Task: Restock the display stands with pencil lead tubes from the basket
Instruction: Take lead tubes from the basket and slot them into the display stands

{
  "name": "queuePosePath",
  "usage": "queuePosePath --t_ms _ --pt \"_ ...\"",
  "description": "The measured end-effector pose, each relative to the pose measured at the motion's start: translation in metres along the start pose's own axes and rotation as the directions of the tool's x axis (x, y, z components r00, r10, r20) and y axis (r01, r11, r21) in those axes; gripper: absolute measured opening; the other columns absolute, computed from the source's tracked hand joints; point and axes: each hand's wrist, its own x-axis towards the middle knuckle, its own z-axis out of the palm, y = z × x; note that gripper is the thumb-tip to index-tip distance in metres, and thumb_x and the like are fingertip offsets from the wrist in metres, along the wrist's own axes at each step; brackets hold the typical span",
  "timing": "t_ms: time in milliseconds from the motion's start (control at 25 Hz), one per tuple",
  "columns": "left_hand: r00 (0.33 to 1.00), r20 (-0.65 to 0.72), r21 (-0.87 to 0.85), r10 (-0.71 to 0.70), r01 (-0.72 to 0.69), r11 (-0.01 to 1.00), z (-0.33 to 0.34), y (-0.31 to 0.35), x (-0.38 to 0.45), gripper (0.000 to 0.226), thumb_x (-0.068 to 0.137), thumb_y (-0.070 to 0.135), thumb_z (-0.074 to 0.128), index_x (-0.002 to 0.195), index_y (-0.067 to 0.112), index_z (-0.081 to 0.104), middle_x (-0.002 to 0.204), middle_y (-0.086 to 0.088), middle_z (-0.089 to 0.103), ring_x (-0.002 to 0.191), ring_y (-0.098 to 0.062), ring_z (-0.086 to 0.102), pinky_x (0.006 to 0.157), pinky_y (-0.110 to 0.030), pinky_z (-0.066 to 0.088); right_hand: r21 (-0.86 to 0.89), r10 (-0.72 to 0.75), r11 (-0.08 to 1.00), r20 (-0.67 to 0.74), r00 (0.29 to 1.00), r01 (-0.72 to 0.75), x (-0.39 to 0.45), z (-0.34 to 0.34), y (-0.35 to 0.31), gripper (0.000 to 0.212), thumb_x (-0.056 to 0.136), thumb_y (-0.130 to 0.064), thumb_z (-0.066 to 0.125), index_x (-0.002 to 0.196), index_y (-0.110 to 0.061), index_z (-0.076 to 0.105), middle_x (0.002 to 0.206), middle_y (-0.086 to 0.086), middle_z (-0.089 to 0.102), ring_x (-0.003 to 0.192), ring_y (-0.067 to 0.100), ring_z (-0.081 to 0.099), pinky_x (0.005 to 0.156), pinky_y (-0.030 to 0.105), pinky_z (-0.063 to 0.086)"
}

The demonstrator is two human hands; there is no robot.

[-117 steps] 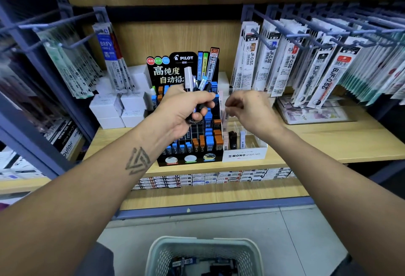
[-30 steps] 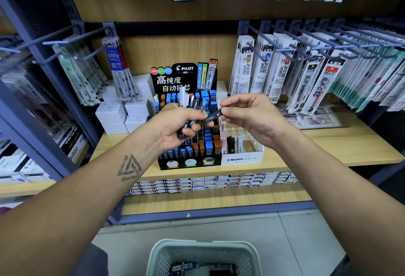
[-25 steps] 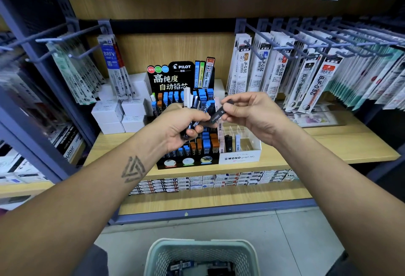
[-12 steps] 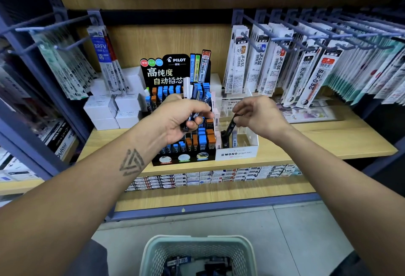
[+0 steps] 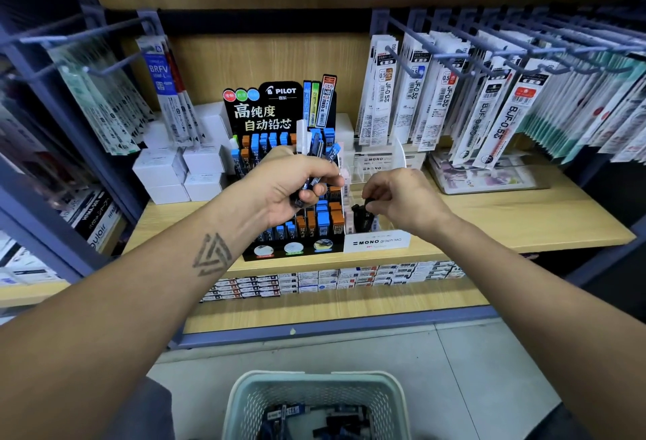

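- Our left hand point(image 5: 293, 184) curls round a small bundle of lead tubes point(image 5: 320, 160), their ends fanning upward above the fingers; we judge it serves as a ready supply, so that each tube need not be fetched from the basket.
- Our right hand point(image 5: 402, 200) pinches one black tube point(image 5: 365, 210) between thumb and fingertips, fingers curled, and holds it over the front compartment of the white MONO stand point(image 5: 377, 242), where other black tubes already stand upright.
- That tube seems to go here because its colour matches the row; the blue and orange ones belong to the black PILOT stand point(image 5: 279, 107) just beside it.
- Both stands sit at the front edge of the wooden shelf point(image 5: 507, 223), within easy reach.
- The basket point(image 5: 244, 401) rests low on the floor directly below us, with more tubes lying loose in it, so restocking looks far from finished.
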Motion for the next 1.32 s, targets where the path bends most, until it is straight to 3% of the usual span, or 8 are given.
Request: queuePosePath --t_ms 120,360,560,720,920,1040,1200,1320 --pt "1.0 0.019 0.014 0.003 -0.003 1.0 0.001 0.0 -0.003 0.013 0.087 -0.007 0.066 0.088 -0.007 0.053 0.084 -0.027 0.069 0.048 -0.012 0.042 0.033 -0.016 0.027 -0.053 -0.008 0.999 0.022 1.0 0.009 -0.004 0.004 -0.001 0.017 0.084 -0.006 0.077 0.094 -0.02 0.075 0.077 -0.011 0.065 0.077 0.009 0.064 0.076 0.018 0.051" --pt "1.0 0.025 0.025 0.01 -0.01 1.0 0.002 -0.001 -0.004 0.017 0.086 -0.008 0.066 0.086 -0.002 0.05 0.086 -0.028 0.068 0.048 -0.012 0.042 0.033 -0.016 0.027 -0.15 -0.019 0.988 0.026 0.999 0.023 -0.006 0.007 0.0 0.018 0.087 -0.007 0.075 0.101 -0.017 0.077 0.094 0.0 0.073 0.086 0.016 0.065 0.082 0.025 0.052" --pt "1.0 0.025 0.016 0.004 -0.005 1.0 0.002 0.0 -0.003 0.02 0.086 -0.008 0.066 0.097 -0.003 0.05 0.084 -0.027 0.069 0.046 -0.012 0.043 0.032 -0.016 0.027 -0.214 0.003 0.977 0.05 0.999 0.008 -0.007 0.008 0.0 0.022 0.089 -0.005 0.068 0.106 -0.015 0.076 0.1 0.005 0.073 0.091 0.02 0.065 0.084 0.024 0.051" --pt "1.0 0.022 0.017 0.0 -0.001 1.0 0.001 0.0 -0.004 0.029 0.086 -0.008 0.066 0.11 -0.007 0.05 0.083 -0.026 0.069 0.046 -0.012 0.044 0.031 -0.016 0.028 -0.26 0.07 0.961 -0.084 0.994 -0.089 0.003 -0.001 0.006 0.029 0.085 -0.001 0.059 0.102 -0.018 0.076 0.102 0.008 0.074 0.098 0.027 0.068 0.09 0.036 0.057" --pt "1.0 0.013 0.01 0.0 0.0 1.0 0.001 0.0 -0.005 0.027 0.085 -0.009 0.066 0.1 -0.002 0.044 0.086 -0.029 0.069 0.045 -0.012 0.043 0.032 -0.017 0.028 -0.219 0.109 0.969 -0.04 0.993 -0.115 -0.002 0.004 0.003 0.032 0.084 0.0 0.06 0.104 -0.02 0.075 0.102 0.003 0.075 0.098 0.022 0.069 0.091 0.035 0.057" --pt "1.0 0.012 0.015 0.001 -0.001 1.0 0.001 0.0 -0.004 0.03 0.085 -0.009 0.067 0.107 -0.005 0.046 0.086 -0.028 0.069 0.045 -0.012 0.044 0.032 -0.017 0.029 -0.2 0.135 0.971 -0.005 0.991 -0.133 -0.002 0.006 0.003 0.037 0.082 0.004 0.06 0.108 -0.018 0.075 0.102 0.002 0.075 0.098 0.02 0.068 0.09 0.032 0.057" --pt "1.0 0.026 0.024 -0.001 0.0 1.0 0.001 0.0 -0.004 0.018 0.086 -0.008 0.066 0.099 -0.007 0.054 0.086 -0.027 0.069 0.046 -0.012 0.044 0.032 -0.016 0.028 0.017 0.178 0.983 0.078 0.981 -0.18 -0.001 0.003 -0.002 0.044 0.08 0.012 0.057 0.11 -0.015 0.074 0.095 -0.001 0.076 0.094 0.013 0.07 0.08 0.022 0.055" --pt "0.999 0.036 0.027 0.002 -0.003 1.0 0.001 0.0 -0.005 0.01 0.086 -0.008 0.066 0.089 -0.007 0.056 0.086 -0.028 0.068 0.046 -0.011 0.044 0.032 -0.016 0.028 0.088 0.214 0.971 0.086 0.973 -0.221 -0.001 0.006 -0.001 0.037 0.082 0.008 0.068 0.111 -0.015 0.073 0.098 -0.001 0.075 0.095 0.014 0.068 0.078 0.022 0.054"
